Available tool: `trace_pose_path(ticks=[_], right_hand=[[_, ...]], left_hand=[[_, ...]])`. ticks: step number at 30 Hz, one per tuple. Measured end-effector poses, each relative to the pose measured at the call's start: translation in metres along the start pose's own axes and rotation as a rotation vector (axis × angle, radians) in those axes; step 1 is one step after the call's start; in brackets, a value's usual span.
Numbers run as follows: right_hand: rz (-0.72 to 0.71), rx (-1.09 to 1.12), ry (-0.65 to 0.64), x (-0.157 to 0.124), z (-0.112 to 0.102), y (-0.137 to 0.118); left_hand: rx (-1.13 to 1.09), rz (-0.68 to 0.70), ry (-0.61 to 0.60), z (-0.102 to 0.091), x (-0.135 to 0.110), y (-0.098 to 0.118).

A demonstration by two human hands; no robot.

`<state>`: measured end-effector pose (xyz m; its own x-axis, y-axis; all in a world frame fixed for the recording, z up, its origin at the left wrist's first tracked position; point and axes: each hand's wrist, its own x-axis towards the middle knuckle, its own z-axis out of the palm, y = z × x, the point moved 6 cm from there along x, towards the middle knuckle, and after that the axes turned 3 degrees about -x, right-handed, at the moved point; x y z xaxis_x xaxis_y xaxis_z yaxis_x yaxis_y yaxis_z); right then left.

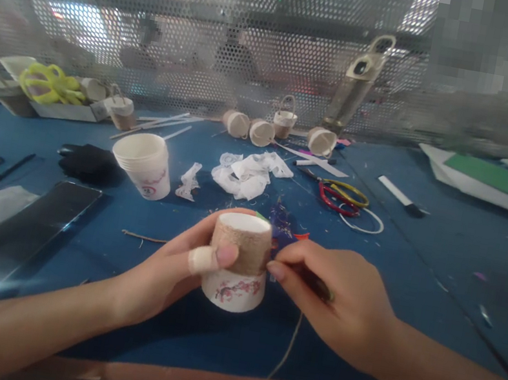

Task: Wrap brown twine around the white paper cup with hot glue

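Observation:
My left hand (165, 276), a bandage around its thumb, grips a white paper cup (232, 297) turned upside down, its narrow base facing up. Brown twine (248, 251) wraps the upper part of the cup in tight rows; pink blossoms print the bare lower band. At the cup's right side, thumb and forefinger of my right hand (344, 291) are pinched on the twine, whose loose length (289, 347) hangs below toward the table edge. A dark object shows partly within the right palm; its kind is hidden.
Beyond my hands are stacked paper cups (145, 164), crumpled white lace (251, 175) and red-and-yellow-handled scissors (343, 198). A phone (38, 230) lies left. Several twine-wrapped cups (236, 124) and a bottle (349, 98) stand near the perforated metal screen (281, 37).

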<state>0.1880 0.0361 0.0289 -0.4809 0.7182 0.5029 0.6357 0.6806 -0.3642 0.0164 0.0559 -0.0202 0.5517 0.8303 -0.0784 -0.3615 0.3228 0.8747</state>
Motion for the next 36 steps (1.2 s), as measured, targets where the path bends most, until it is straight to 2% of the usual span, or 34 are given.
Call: trace_pose_path(ticks=[6, 10, 14, 19, 22, 27, 30, 36], right_hand=[[-0.082, -0.06, 0.009, -0.001, -0.001, -0.006], [-0.14, -0.069, -0.044, 0.002, -0.001, -0.003], [-0.22, -0.229, -0.076, 0.005, -0.004, 0.006], [-0.093, -0.435, -0.192, 0.005, -0.006, 0.039], [0.032, -0.453, -0.287, 0.001, -0.004, 0.055], [0.109, -0.474, -0.42, -0.007, 0.005, 0.059], [0.124, -0.5, -0.409, -0.009, 0.004, 0.057], [0.124, -0.532, -0.275, -0.01, -0.005, 0.054]], left_hand=[[0.127, 0.016, 0.02, -0.001, -0.004, 0.004], [0.074, 0.003, 0.122, -0.003, -0.002, 0.008], [-0.032, -0.002, 0.207, -0.008, 0.0, 0.011], [-0.061, -0.014, 0.183, -0.008, 0.003, 0.011], [-0.045, -0.028, 0.18, -0.008, 0.004, 0.01], [-0.035, -0.001, 0.113, -0.009, 0.006, 0.009], [-0.019, 0.018, 0.125, -0.014, 0.007, 0.007], [-0.03, 0.027, 0.175, -0.016, 0.008, 0.007]])
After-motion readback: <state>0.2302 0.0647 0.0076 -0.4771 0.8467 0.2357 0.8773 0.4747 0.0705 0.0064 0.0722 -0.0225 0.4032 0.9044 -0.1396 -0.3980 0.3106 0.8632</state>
